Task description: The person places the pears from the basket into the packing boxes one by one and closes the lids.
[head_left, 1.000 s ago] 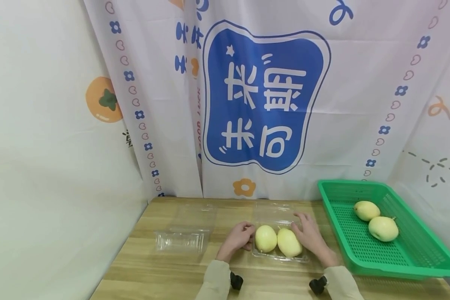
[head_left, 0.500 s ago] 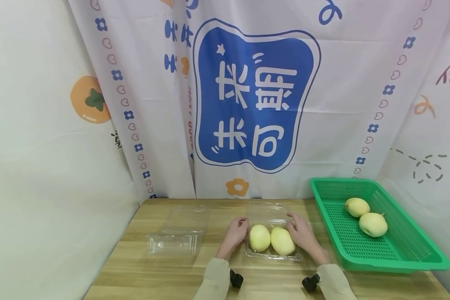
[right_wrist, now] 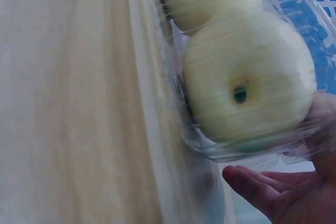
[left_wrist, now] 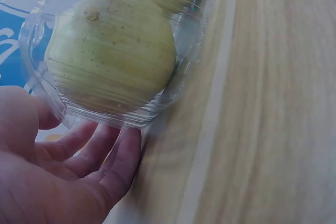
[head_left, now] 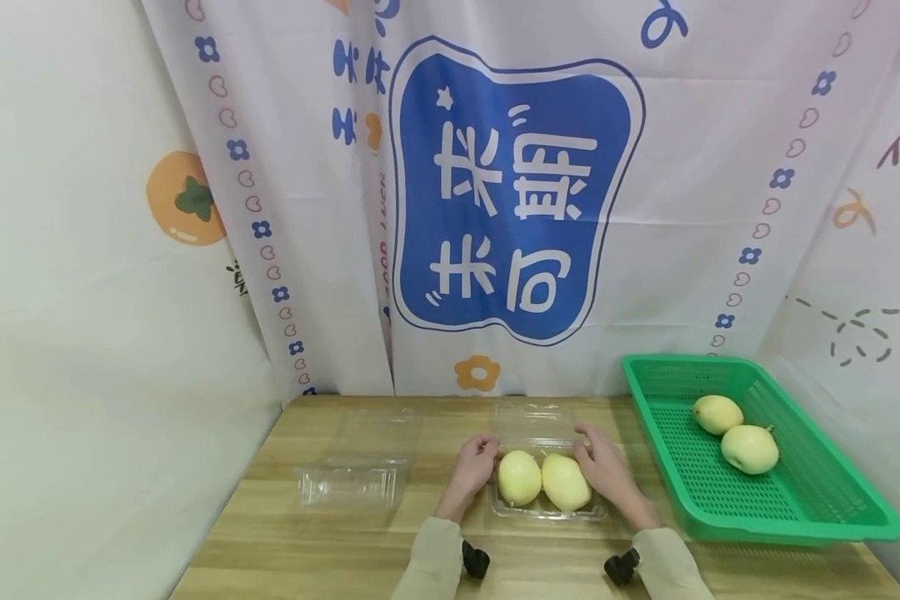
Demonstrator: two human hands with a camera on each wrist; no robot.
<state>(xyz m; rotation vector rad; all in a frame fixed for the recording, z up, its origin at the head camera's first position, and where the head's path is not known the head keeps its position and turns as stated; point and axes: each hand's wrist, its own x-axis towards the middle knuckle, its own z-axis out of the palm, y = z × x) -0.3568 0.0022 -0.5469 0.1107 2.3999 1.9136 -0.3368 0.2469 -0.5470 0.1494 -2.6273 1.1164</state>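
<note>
A hinged clear plastic container (head_left: 547,515) stands on the table with its lid (head_left: 532,421) folded back. Two pale yellow pears (head_left: 519,478) (head_left: 566,483) lie side by side in it. My left hand (head_left: 474,467) holds its left end; in the left wrist view the thumb is at the rim and curled fingers (left_wrist: 123,156) touch the end wall from below. My right hand (head_left: 603,467) grips the back right corner. The right wrist view shows its thumb (right_wrist: 321,111) against the wall, other fingers (right_wrist: 252,187) spread beneath and outside it.
At the right, a green plastic basket (head_left: 765,525) holds two more pears (head_left: 717,414) (head_left: 750,449). Another clear container (head_left: 352,486) stands open on the left of the wooden table (head_left: 270,550). A printed curtain (head_left: 450,367) hangs along the back edge.
The head view has turned slightly right, so everything shifts left in it. Both hands and the container with its pears keep their places on the table.
</note>
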